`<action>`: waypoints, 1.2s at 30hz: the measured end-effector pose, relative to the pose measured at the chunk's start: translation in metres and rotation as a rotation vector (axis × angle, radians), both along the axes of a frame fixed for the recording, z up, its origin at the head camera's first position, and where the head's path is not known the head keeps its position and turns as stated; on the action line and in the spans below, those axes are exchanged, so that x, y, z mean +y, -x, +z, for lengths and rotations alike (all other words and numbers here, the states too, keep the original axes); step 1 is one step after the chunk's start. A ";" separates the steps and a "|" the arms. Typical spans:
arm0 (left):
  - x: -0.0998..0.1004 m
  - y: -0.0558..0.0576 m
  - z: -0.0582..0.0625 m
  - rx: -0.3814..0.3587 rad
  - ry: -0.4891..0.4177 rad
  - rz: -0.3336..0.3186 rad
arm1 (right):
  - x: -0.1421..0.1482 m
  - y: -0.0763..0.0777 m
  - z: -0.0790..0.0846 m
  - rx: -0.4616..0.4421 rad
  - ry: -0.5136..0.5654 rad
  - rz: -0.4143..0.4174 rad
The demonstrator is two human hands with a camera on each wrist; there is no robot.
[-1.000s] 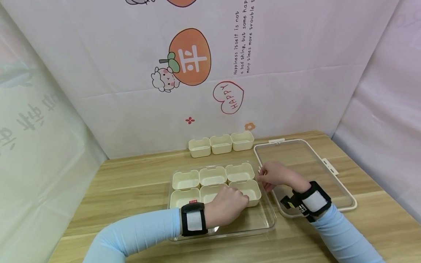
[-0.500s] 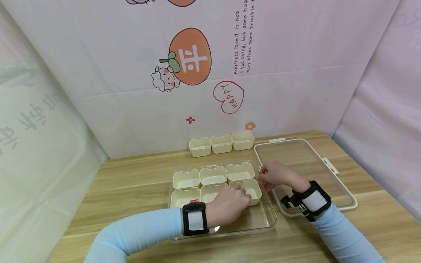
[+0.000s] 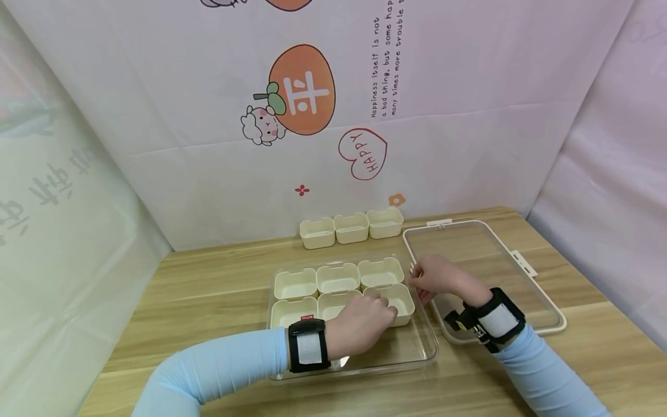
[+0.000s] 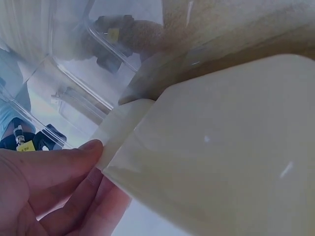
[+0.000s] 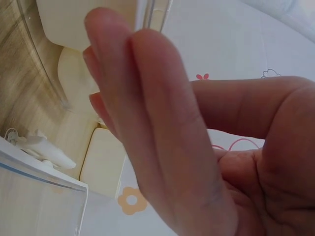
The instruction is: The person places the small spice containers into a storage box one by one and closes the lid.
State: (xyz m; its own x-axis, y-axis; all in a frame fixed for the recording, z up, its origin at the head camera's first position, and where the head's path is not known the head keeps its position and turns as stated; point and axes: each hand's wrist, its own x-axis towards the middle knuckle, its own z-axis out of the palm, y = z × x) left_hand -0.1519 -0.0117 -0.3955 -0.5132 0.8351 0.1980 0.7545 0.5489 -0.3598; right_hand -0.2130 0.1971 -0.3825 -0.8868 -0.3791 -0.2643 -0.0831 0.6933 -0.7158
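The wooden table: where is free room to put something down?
Free: table left of the tray, behind the left sleeve; a narrow strip between tray and back cups. Crowded: the tray's right, with left hand, right hand and lid.

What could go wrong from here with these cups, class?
The left hand holds the front right cup at its edge, so it might slip or tip. It sits close beside the front middle cup and could catch. The right hand is over the edge of the lid and may nudge it.

cups (image 3: 295, 285) at lower centre look smooth plastic, the tray (image 3: 409, 350) glossy plastic, the table (image 3: 208, 295) wooden, the backdrop (image 3: 229, 197) matt cloth.
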 end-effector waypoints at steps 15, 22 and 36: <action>-0.005 0.002 0.007 -0.061 -0.045 -0.005 | -0.002 -0.003 0.003 0.012 -0.016 -0.015; -0.021 0.012 0.017 -0.016 -0.139 0.019 | 0.000 0.000 -0.001 0.001 0.004 -0.005; -0.060 0.071 0.030 -0.032 -0.369 0.119 | 0.000 0.002 -0.002 0.000 -0.006 -0.012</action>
State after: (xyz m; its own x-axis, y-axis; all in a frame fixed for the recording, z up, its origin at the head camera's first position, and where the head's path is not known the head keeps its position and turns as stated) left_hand -0.2230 -0.0713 -0.3655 -0.6129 0.6451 0.4563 0.6856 0.7212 -0.0987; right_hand -0.2150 0.1972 -0.3849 -0.8914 -0.3667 -0.2663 -0.0748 0.6986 -0.7116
